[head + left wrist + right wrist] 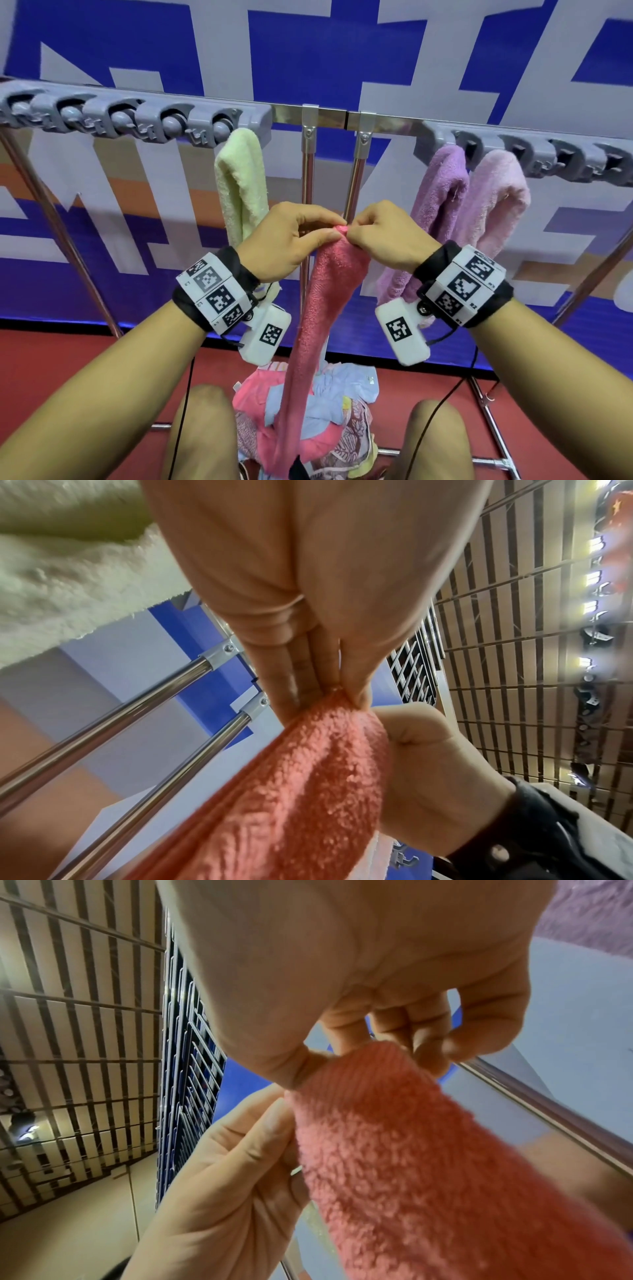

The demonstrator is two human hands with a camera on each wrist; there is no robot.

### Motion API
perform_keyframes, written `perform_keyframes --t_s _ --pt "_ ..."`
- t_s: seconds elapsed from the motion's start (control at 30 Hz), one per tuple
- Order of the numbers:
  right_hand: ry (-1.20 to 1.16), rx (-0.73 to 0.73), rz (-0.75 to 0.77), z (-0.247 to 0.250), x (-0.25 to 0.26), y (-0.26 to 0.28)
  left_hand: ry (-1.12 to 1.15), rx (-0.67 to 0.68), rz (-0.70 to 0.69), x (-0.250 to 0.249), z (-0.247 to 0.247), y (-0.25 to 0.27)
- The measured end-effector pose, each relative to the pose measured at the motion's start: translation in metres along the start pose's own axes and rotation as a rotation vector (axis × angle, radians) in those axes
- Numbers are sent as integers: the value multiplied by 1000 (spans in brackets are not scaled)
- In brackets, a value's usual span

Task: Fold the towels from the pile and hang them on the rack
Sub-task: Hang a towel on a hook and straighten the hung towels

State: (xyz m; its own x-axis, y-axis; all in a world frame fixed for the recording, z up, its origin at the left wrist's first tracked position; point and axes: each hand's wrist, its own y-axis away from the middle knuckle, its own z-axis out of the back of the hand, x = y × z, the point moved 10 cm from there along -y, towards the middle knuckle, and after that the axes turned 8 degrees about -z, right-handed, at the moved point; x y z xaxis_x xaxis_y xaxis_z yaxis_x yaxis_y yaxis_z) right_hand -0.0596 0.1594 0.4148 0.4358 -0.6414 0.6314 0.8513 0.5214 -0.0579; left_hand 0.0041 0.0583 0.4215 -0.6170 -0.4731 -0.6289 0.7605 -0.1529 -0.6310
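I'm not reading any clear words, brands or numbers here. The wrist bands [214, 294] and the white wrist boxes [402, 329] are only showing black-and-white square marker codes; the tiny characters printed beside them are too small for me to make out. The wall banner [411, 61] behind the rack is showing big blue and grey blocks that could be pieces of oversized lettering, but I'm not getting a legible character out of it. The left wrist view is showing bright signs [596, 577] up near the ceiling, blurred beyond reading.

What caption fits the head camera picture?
Both hands, left hand and right hand, pinch the red towel before the rack.
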Motion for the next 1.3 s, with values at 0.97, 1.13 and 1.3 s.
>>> perform_keyframes --t_s 0.97,1.13,1.3 --pt "69 -151 129 32 24 0 -23 -202 -19 3 42 3" --pt "-175 -145 199 47 33 0 8 -345 -44 -6 54 -5" --pt "-51 -88 470 31 59 23 -10 -334 -65 -14 54 -21"
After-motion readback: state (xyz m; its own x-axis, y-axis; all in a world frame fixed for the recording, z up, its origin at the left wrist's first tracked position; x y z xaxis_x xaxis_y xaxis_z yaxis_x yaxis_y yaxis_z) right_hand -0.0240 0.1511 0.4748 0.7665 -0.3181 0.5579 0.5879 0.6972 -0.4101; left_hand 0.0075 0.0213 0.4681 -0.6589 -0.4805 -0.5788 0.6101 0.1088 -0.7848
